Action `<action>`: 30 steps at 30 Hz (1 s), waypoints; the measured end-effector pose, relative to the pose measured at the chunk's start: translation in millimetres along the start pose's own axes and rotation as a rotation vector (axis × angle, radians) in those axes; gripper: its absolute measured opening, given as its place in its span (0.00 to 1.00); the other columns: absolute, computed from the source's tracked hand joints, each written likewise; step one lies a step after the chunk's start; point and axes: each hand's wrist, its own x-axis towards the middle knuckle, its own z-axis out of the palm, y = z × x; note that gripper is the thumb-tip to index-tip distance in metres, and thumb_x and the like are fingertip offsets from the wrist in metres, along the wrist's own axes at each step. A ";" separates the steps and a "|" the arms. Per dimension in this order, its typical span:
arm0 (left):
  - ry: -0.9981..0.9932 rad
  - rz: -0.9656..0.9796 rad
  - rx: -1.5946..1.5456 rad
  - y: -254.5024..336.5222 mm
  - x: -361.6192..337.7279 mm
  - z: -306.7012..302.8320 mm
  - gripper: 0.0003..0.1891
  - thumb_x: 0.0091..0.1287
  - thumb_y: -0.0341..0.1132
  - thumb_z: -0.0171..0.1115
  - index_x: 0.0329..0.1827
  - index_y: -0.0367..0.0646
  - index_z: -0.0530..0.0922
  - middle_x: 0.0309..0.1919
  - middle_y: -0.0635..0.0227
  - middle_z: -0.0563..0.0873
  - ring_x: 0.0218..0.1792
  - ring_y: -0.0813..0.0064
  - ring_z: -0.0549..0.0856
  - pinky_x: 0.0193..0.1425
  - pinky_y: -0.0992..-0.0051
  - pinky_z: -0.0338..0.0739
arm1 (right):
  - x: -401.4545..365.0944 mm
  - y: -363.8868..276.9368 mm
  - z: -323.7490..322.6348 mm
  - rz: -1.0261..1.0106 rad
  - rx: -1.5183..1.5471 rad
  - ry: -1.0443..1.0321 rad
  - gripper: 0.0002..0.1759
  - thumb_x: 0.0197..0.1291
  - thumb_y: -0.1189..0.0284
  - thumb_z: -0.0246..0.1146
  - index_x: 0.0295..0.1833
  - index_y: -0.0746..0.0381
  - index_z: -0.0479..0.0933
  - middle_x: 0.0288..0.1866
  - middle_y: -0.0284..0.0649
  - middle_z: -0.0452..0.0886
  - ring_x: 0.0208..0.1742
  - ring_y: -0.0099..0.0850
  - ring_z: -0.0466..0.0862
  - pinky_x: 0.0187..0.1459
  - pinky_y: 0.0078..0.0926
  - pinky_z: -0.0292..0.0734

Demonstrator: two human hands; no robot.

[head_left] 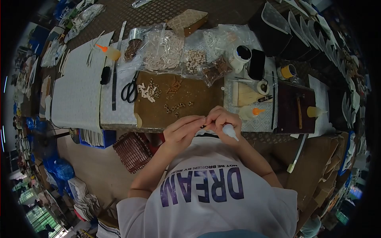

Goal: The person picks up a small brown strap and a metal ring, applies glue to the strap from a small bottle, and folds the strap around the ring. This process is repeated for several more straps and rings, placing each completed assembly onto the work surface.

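Close to my chest, at the front edge of the work table, both hands meet fingertip to fingertip. My left hand is closed in a pinch on a small dark piece, mostly hidden by the fingers. Curled fingers of my right hand hold a small white squeeze bottle against the palm, its narrow nozzle pointing down and right. That hand's thumb and index finger also touch the small piece. Just beyond lies a brown mat with small gold metal fittings, white strips and brown strips.
Black scissors and a metal ruler lie left of the mat. Bags of small parts line the back. To the right are a white jar, a phone, a glue bottle and a hammer.
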 end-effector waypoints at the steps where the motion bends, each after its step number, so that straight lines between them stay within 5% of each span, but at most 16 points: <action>1: 0.002 -0.003 -0.001 -0.5 -0.3 0.1 0.14 0.53 0.20 0.66 0.43 0.37 0.82 0.40 0.59 0.84 0.37 0.68 0.85 0.39 0.77 0.81 | -0.1 0.6 -0.7 0.011 0.011 -0.011 0.17 0.46 0.89 0.65 0.22 0.60 0.66 0.33 0.40 0.81 0.34 0.29 0.77 0.37 0.23 0.73; 8: 0.059 -0.159 0.130 -16.2 -7.6 -4.6 0.15 0.51 0.21 0.68 0.44 0.40 0.82 0.39 0.62 0.84 0.37 0.70 0.85 0.39 0.78 0.81 | -3.8 7.7 5.7 0.275 0.129 0.169 0.13 0.52 0.90 0.59 0.26 0.63 0.65 0.47 0.45 0.77 0.39 0.26 0.76 0.41 0.21 0.79; 14: 0.000 -0.540 0.369 -80.2 -39.9 -30.5 0.14 0.55 0.23 0.66 0.45 0.39 0.81 0.40 0.61 0.84 0.36 0.71 0.84 0.39 0.78 0.79 | -7.5 17.9 4.6 0.323 0.025 0.249 0.15 0.52 0.90 0.59 0.24 0.62 0.64 0.45 0.43 0.77 0.40 0.25 0.77 0.42 0.21 0.78; 18: -0.123 -0.683 0.646 -143.8 -92.4 -53.4 0.12 0.56 0.33 0.63 0.43 0.41 0.82 0.39 0.60 0.82 0.38 0.57 0.82 0.42 0.67 0.78 | -10.9 21.4 6.8 0.388 -0.013 0.263 0.16 0.53 0.88 0.61 0.23 0.61 0.63 0.42 0.41 0.78 0.43 0.24 0.77 0.44 0.20 0.75; 30: -0.044 -0.659 0.679 -190.4 -132.1 -56.8 0.14 0.54 0.29 0.65 0.44 0.39 0.82 0.35 0.59 0.82 0.33 0.61 0.82 0.40 0.69 0.77 | -12.9 27.2 11.8 0.446 -0.009 0.281 0.15 0.53 0.87 0.61 0.24 0.61 0.63 0.42 0.40 0.78 0.43 0.23 0.76 0.46 0.20 0.72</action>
